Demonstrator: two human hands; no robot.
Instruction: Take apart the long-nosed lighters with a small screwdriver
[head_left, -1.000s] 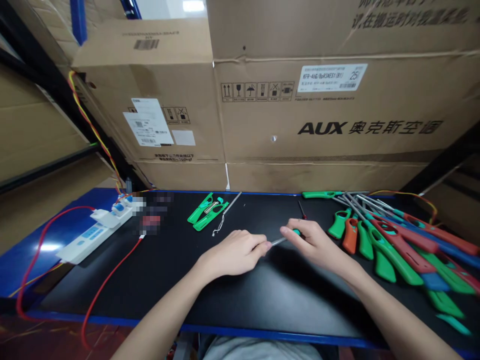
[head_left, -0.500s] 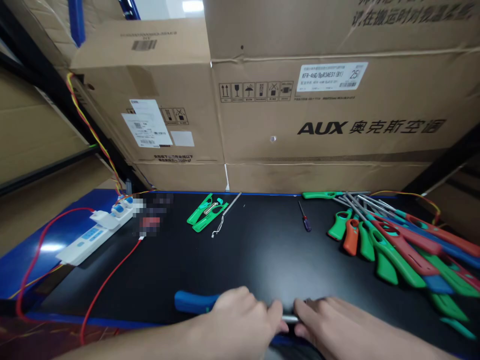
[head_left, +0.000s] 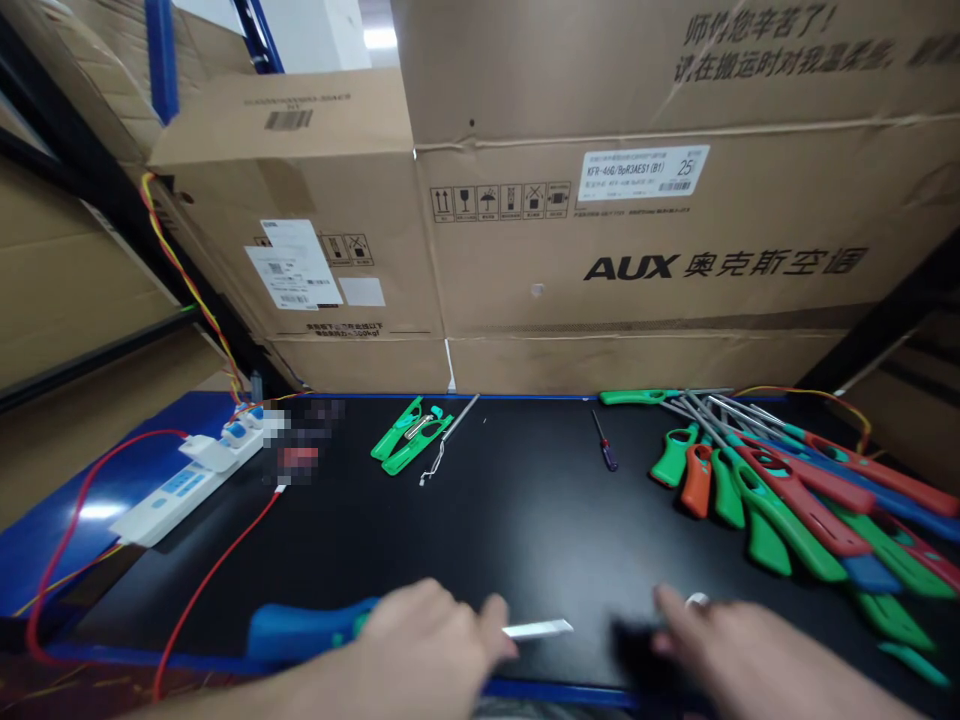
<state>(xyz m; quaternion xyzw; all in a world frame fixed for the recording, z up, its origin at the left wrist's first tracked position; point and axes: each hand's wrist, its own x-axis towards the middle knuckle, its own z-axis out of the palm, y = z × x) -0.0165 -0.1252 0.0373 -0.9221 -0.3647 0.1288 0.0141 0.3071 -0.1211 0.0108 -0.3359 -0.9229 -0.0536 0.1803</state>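
Observation:
In the head view my left hand point(head_left: 427, 645) is closed around a long-necked lighter with a blue handle point(head_left: 300, 630). Its pale, narrow end point(head_left: 540, 629) sticks out past my thumb toward the right. My right hand point(head_left: 742, 650), apart from that end, has thumb and fingers closed together and is smeared by motion. A dark blurred shape shows at its fingertips and a small silvery round piece point(head_left: 697, 600) by its index finger; what exactly it holds I cannot make out.
At right lies a heap of green, red, orange and blue lighters point(head_left: 795, 490). A small screwdriver point(head_left: 605, 443) lies mid-table. Opened green lighter halves point(head_left: 411, 438) and a metal tube with wires point(head_left: 450, 440) are farther back. A power strip point(head_left: 180, 485) with a red cable point(head_left: 217, 580) is left; cardboard point(head_left: 517, 340) stands behind.
My hands have moved apart: the left one leftward with the blue lighter, the right one rightward. The lighter's narrow end, earlier between both hands, now shows free. The view has tilted up slightly.

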